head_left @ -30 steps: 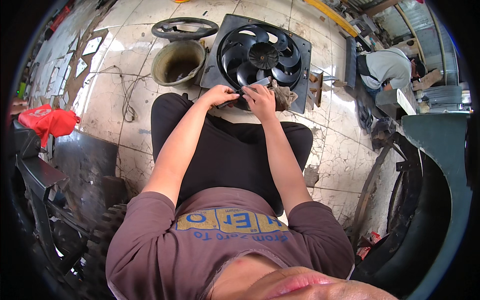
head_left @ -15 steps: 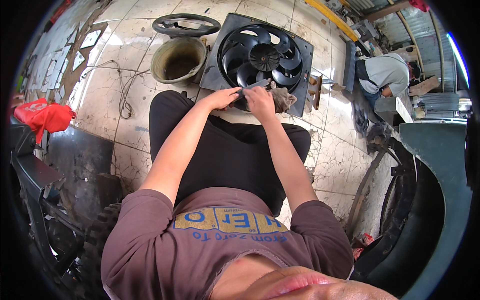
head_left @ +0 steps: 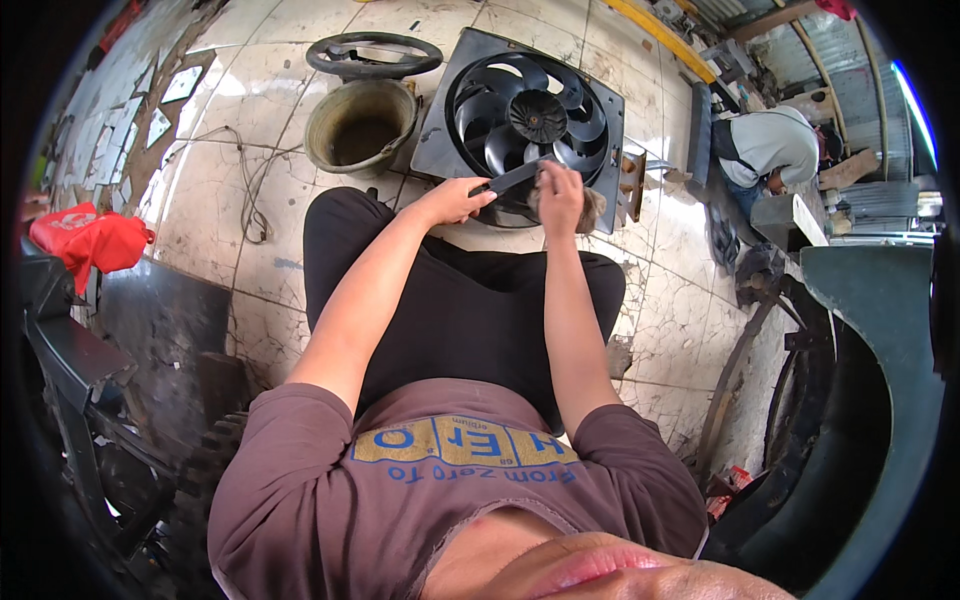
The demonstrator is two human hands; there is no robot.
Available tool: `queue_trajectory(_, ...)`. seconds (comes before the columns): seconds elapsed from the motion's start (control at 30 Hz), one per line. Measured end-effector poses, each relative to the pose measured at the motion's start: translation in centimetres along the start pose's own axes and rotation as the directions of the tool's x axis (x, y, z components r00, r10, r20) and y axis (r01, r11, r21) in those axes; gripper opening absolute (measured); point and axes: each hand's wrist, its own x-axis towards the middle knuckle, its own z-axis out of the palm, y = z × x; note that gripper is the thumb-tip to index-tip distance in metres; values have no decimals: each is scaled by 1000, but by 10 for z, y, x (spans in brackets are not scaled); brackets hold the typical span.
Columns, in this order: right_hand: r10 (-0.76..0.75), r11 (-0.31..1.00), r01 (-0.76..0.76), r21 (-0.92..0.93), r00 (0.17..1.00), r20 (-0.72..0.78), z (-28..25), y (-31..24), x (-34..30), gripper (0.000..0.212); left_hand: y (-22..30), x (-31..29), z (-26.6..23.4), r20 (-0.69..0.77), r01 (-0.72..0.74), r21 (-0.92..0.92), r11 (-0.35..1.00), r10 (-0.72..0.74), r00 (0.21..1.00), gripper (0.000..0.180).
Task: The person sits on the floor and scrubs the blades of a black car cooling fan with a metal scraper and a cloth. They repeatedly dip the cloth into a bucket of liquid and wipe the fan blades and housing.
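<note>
From my remote station I look down on a pale tiled floor, cracked and stained, in a cluttered workshop. At the far right, corrugated sheets make up part of the wall, and a yellow bar lies slanting. A green curved panel stands at the near right; at the left I have a red cloth-like item and, farther off, loose flat pieces on the ground.

Half a second ago my two hands were close together over the tool; now they are apart, the right hand having moved rightward, and more of the flat dark tool shows between them. My left hand is closed around its left end. My right hand has its fingers bent at the other end; I cannot tell how firmly they grip. The tool lies over the near edge of the black fan housing, just beyond the knees.

I count one tool, one grey-brown rag just beside the right hand, one fan, one bucket left of it, one steering wheel beyond the bucket, and one other person, bent over at the right.
</note>
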Motion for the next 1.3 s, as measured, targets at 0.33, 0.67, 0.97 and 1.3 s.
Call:
queue_trajectory(0.33, 584, 297, -456, 839, 782, 218, -9, 34, -5, 22, 13, -7, 3, 37, 58, -77, 995, -56, 998, 55)
queue_trajectory(0.67, 377, 454, -588, 669, 807, 454, -32, 57, -3, 21, 19, -18, 5, -285, -250, 607, 754, 501, 818, 55)
queue_trajectory(0.97, 336, 711, -414, 568, 910, 243, -19, 53, -4, 12, 25, -16, -1, -419, -189, 678, 710, 585, 694, 41)
queue_trajectory(1.3, 408, 624, -422, 658, 894, 187, -19, 49, -4, 21, 23, -14, -3, -404, -185, 787, 589, 718, 566, 36)
